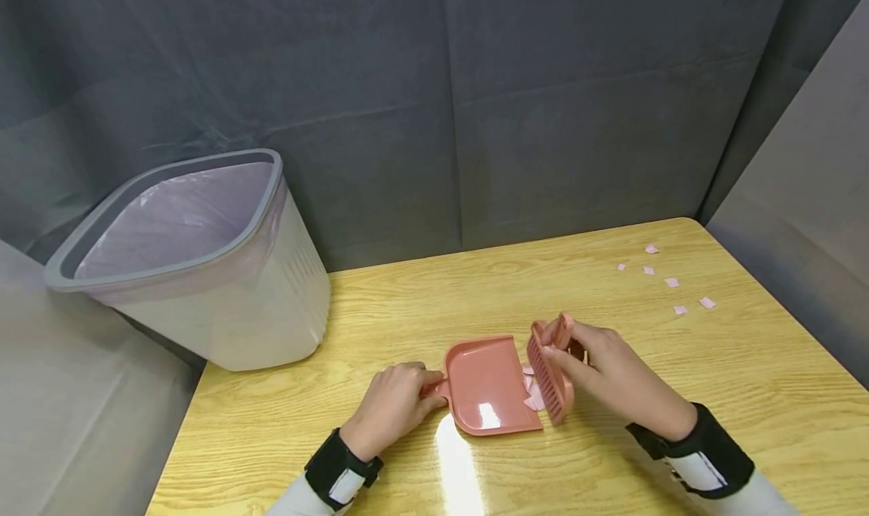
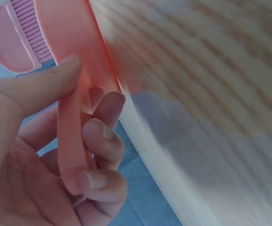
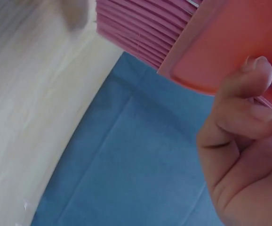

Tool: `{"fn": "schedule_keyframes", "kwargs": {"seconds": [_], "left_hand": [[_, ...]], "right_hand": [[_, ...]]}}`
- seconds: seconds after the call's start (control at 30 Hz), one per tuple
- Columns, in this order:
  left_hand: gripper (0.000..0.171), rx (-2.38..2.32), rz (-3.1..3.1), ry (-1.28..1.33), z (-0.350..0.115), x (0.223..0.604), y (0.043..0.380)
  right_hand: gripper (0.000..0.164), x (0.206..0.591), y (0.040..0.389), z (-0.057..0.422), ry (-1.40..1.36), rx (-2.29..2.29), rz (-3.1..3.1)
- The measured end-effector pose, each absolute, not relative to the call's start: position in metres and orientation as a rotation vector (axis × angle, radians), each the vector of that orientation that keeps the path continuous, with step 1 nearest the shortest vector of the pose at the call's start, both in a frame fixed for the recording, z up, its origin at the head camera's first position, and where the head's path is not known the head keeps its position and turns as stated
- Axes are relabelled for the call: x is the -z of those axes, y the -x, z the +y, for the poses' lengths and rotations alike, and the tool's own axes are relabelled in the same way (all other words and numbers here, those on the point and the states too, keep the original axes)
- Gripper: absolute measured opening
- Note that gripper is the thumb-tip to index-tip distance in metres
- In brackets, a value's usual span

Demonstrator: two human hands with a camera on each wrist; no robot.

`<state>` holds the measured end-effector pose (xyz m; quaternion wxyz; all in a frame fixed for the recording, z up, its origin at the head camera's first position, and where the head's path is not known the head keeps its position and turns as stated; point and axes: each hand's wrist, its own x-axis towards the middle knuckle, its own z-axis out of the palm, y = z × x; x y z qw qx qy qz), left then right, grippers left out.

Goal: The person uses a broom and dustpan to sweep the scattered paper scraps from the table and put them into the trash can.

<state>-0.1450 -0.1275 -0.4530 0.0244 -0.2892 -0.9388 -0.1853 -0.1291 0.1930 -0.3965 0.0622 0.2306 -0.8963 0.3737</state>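
My left hand (image 1: 402, 401) grips the handle of a coral-pink dustpan (image 1: 483, 384), which lies on the table with its wide mouth facing right. In the left wrist view the thumb lies along the dustpan handle (image 2: 71, 141) and the fingers curl round it. My right hand (image 1: 614, 369) holds a small matching hand brush (image 1: 551, 380), its bristles turned toward the dustpan's mouth. Several pink paper scraps (image 1: 532, 395) lie between the bristles and the dustpan's edge. The right wrist view shows the brush's bristles (image 3: 140, 28) and the curled fingers at its handle.
A white trash bin (image 1: 271, 297) with a grey rim and a pinkish liner stands at the table's back left. More pink paper scraps (image 1: 672, 282) are scattered at the back right of the wooden table (image 1: 407, 305). Dark grey cloth (image 1: 380, 124) hangs behind.
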Motion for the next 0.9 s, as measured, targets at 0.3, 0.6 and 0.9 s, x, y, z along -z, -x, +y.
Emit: {"fn": "schedule_keyframes", "kwargs": {"seconds": [0.3,0.6,0.9], "left_hand": [[0.021,0.582,-2.89,0.904,-0.128,0.453,0.146],[0.023,0.585,-2.913,0.898,-0.128,0.453,0.146],[0.022,0.576,-2.924,0.889,-0.127,0.453,0.146]], "right_hand": [[0.009,0.389,0.131,0.204,-0.59,-0.85,-2.752],[0.011,0.401,0.132,0.19,-0.595,-0.777,-2.804],[0.017,0.407,0.124,0.173,-0.649,-1.017,-2.805]]}}
